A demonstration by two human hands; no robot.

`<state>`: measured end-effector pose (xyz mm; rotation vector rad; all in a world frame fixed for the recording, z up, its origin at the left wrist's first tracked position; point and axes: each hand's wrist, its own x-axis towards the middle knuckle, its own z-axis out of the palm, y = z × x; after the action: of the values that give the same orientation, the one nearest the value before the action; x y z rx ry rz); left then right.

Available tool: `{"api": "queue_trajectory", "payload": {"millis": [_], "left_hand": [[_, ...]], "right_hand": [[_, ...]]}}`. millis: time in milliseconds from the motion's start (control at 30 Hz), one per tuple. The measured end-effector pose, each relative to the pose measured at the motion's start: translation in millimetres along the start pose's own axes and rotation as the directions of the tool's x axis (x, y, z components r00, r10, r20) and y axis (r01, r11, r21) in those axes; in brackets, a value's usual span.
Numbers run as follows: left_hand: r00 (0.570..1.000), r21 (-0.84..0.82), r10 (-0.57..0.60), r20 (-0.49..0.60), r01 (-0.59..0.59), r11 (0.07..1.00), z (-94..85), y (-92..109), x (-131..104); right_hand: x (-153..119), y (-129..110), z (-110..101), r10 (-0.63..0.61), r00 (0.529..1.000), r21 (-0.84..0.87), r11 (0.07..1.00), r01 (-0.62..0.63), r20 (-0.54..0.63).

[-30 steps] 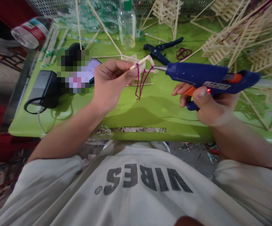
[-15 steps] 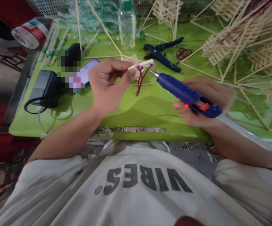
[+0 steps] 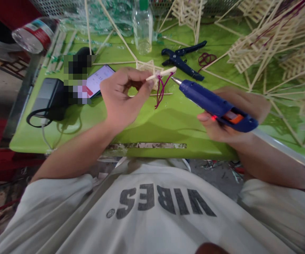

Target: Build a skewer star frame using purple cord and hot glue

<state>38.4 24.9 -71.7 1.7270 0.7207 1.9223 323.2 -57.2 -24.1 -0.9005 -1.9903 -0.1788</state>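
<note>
Between thumb and forefinger, my left hand (image 3: 123, 93) pinches a short pale wooden stick (image 3: 165, 72). Purple string (image 3: 160, 92) is tied around the stick and dangles below it. My right hand (image 3: 234, 109) is wrapped round a blue glue gun (image 3: 210, 100) with a red light on, and a long clear glue stick (image 3: 287, 148) juts from its rear. The gun's metal nozzle points left, close to the stick's right end; whether they touch I cannot tell. Behind the held stick, a small structure of thin sticks (image 3: 143, 66) lies on the green table (image 3: 168, 130).
Dark blue cutters (image 3: 182, 61) lie beyond the gun, beside a coil of purple string (image 3: 206, 60). Stick-built frames (image 3: 263, 53) crowd the right side. A clear bottle (image 3: 143, 31) stands at the back. On the left are a phone (image 3: 102, 79) and a cabled grey power bank (image 3: 48, 97).
Both hands have shifted slightly to the right, carrying the stick and the glue gun along. The phone screen shows more clearly. Both grips stay the same.
</note>
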Motion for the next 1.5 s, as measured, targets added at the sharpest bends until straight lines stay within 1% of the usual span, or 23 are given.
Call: {"api": "queue_trajectory", "payload": {"millis": [33, 100, 167, 267, 367, 433, 500, 567, 600, 700, 767, 867, 1000, 1100, 1233, 1367, 1500], "left_hand": [[1.000, 0.005, 0.013, 0.002, -0.013, 1.000, 0.3, 1, 0], [1.000, 0.024, 0.001, 0.004, -0.001, 1.000, -0.1, 1, 0], [1.000, 0.052, -0.023, -0.006, 0.023, 0.998, -1.4, 0, 0], [0.997, 0.063, -0.082, 0.013, 0.081, 0.995, -3.8, 0, -1], [0.991, 0.031, -0.129, 0.038, 0.128, 0.991, -4.1, 1, -3], [0.994, 0.029, -0.111, 0.023, 0.111, 0.993, -3.1, 2, -3], [0.997, 0.046, -0.078, 0.009, 0.077, 0.996, -1.8, 4, -3], [0.998, 0.062, -0.052, 0.020, 0.051, 0.997, -0.7, 6, -2], [0.999, 0.064, -0.039, 0.030, 0.037, 0.997, -0.3, 8, -2], [0.999, 0.049, 0.002, 0.042, -0.004, 0.999, 0.7, 14, -1], [0.999, 0.048, -0.003, 0.036, 0.002, 0.999, 1.1, 16, -1], [0.999, 0.063, -0.028, 0.032, 0.026, 0.998, 1.2, 17, -1], [0.999, 0.041, 0.015, 0.035, -0.016, 0.999, 1.3, 13, -1], [0.999, 0.058, -0.003, 0.040, 0.000, 0.998, 0.8, 9, -2], [1.000, 0.072, -0.020, 0.020, 0.018, 0.997, 0.0, 6, -2], [1.000, 0.073, 0.004, 0.027, -0.006, 0.997, 1.9, 16, -1], [0.997, 0.072, -0.073, 0.029, 0.071, 0.995, 4.1, 26, -1]], "right_hand": [[0, -1, -1, 0.010, 1.000, -0.004, 1.000, -0.010, 0.007], [1, -4, -2, 0.025, 1.000, -0.012, 1.000, -0.025, 0.014], [5, -8, -1, 0.077, 0.995, -0.019, 0.997, -0.076, 0.059], [16, -16, 9, 0.183, 0.973, -0.019, 0.983, -0.182, 0.139], [24, -21, 18, 0.225, 0.957, 0.001, 0.973, -0.229, 0.182], [23, -22, 17, 0.242, 0.949, 0.005, 0.969, -0.249, 0.201], [18, -22, 10, 0.255, 0.945, -0.008, 0.966, -0.259, 0.205], [10, -19, 1, 0.251, 0.951, -0.038, 0.968, -0.248, 0.183], [7, -16, -2, 0.229, 0.961, -0.049, 0.973, -0.224, 0.153], [1, -8, -6, 0.092, 0.995, -0.020, 0.996, -0.091, 0.039], [1, -4, -4, 0.046, 0.999, 0.007, 0.999, -0.046, 0.007], [2, -2, -1, 0.066, 0.997, 0.016, 0.998, -0.067, 0.029], [4, -4, -1, 0.054, 0.998, 0.020, 0.998, -0.055, 0.029], [4, -4, -2, 0.067, 0.997, 0.014, 0.998, -0.068, 0.033], [4, -3, -2, 0.048, 0.999, 0.021, 0.999, -0.048, 0.023], [4, -5, -3, 0.085, 0.995, 0.005, 0.996, -0.086, 0.051], [3, -7, -3, 0.094, 0.995, 0.001, 0.996, -0.094, 0.033]]}}
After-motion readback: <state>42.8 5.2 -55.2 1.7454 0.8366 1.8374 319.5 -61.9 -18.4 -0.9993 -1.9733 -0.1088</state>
